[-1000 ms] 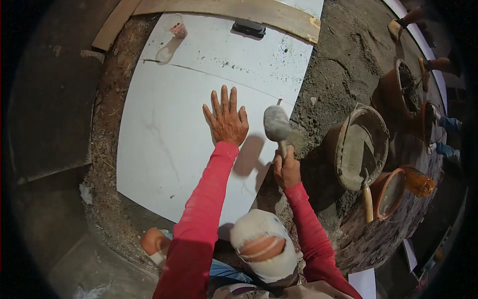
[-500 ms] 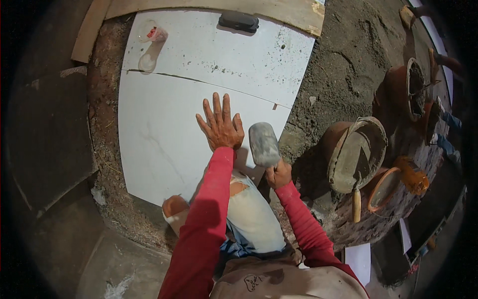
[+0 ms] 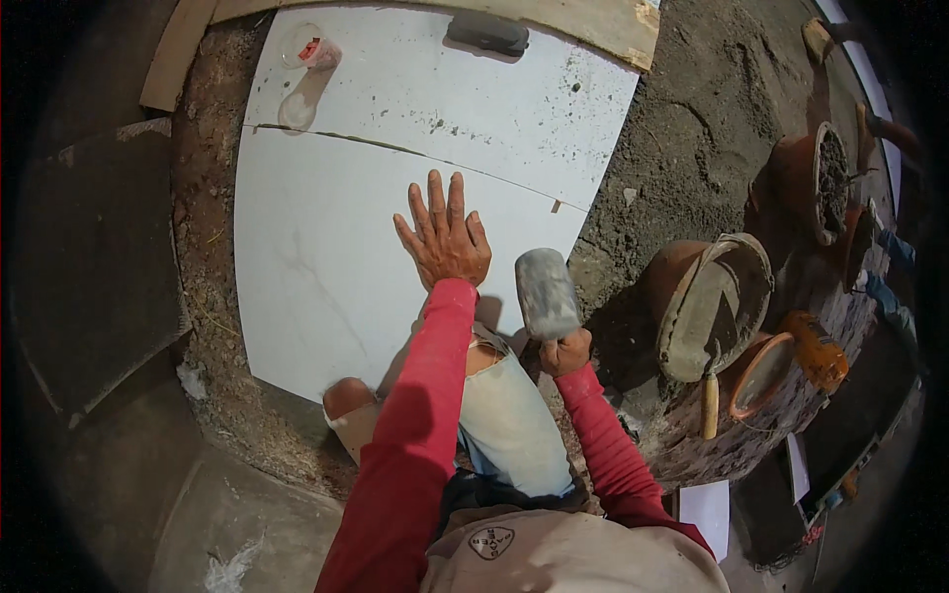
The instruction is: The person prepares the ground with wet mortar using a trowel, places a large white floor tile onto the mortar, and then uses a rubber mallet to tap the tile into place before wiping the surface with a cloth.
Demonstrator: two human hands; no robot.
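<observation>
Mallet (image 3: pixel 549 294) clamped by its handle in the right hand (image 3: pixel 566 353), grey head near the right edge of the near white slab (image 3: pixel 316 227), contact impossible to tell. Left hand (image 3: pixel 453 244) palm down on that slab, fingers spread apart. Beyond a narrow joint (image 3: pixel 395 147), the far white slab (image 3: pixel 395 79), bearing a clear cup (image 3: pixel 318 51), a black object (image 3: pixel 487 36) and scattered dark crumbs (image 3: pixel 576 87). To the right, a bucket (image 3: pixel 674 277) with a wooden-handled trowel (image 3: pixel 710 405) hanging over its rim.

A dark emblem (image 3: pixel 491 542) stands on the beige shirt (image 3: pixel 583 549): a rounded, shield-like outline around short lettering (image 3: pixel 490 541), too small to read surely.
</observation>
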